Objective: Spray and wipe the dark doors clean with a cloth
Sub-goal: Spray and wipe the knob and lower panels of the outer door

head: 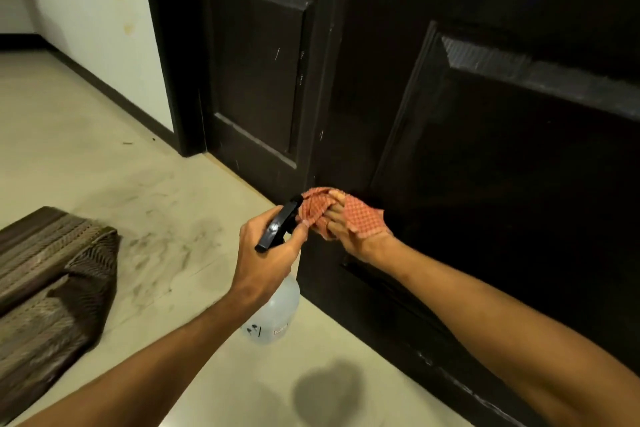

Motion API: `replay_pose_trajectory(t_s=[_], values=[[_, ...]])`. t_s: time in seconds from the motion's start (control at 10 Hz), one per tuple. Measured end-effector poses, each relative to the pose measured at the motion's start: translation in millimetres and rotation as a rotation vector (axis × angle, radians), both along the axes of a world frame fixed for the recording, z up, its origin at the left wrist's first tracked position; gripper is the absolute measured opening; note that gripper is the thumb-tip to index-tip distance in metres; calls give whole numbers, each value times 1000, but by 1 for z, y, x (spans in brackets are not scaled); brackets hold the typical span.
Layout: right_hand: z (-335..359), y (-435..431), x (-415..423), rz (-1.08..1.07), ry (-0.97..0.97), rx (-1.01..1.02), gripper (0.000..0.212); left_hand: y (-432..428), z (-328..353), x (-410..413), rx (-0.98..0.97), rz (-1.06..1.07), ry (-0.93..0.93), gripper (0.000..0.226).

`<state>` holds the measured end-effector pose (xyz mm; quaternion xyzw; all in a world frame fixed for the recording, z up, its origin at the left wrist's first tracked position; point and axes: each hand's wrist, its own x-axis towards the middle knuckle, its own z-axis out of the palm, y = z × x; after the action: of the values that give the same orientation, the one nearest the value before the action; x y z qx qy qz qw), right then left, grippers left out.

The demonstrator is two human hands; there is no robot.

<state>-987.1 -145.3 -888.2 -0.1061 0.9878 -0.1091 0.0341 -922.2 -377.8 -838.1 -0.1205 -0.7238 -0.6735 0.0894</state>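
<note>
Dark doors (485, 184) fill the right, grey dust on the panel ledges (540, 76). Spray bottle (277, 308) hangs low in front, long axis near upright, black nozzle (296, 201) aimed at the cloth (362, 218). Left grip (266, 253) curls round the trigger head; right grip (356, 239) bunches the cloth beside the door. Best dampen it evenly, then work those ledges.

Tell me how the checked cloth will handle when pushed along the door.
The red checked cloth is probably floppy: it bunches in folds around the right hand. It looks thin and likely light. Pushed along the dark door, it may crumple unless held flat.
</note>
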Motion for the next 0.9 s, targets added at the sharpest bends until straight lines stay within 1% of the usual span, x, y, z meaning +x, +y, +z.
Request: replay_pose_trajectory(t_s=[0.1, 0.2, 0.3, 0.4, 0.5, 0.6, 0.7, 0.8, 0.9], values=[[26, -11, 20, 89, -177, -697, 54, -6, -12, -1, -52, 12, 2, 19], [2, -9, 23, 264, -35, -949, 46, -3, -23, -1, -82, -22, -25, 15], [-68, -1, 39, 34, -268, -96, 89, 11, -31, -3, -69, -103, -82, 16], [-152, 50, 45, 49, 14, 174, 48, 27, -45, -10, -81, -150, -124, 5], [-162, 61, 71, 96, 104, 151, 38, 41, -65, -12, -56, -212, -154, 6], [-126, 52, 116, -29, 294, 28, 57, 56, -84, -10, -72, -262, -166, 6], [-129, 48, 139, -470, 405, -352, 54, 69, -99, -6, -90, -313, -171, 3], [-144, 44, 161, -658, 740, -421, 47, 85, -111, 3, -137, -381, -161, 2], [-173, 58, 187, -831, 874, -431, 47, 107, -121, 15, -125, -488, -170, 4]])
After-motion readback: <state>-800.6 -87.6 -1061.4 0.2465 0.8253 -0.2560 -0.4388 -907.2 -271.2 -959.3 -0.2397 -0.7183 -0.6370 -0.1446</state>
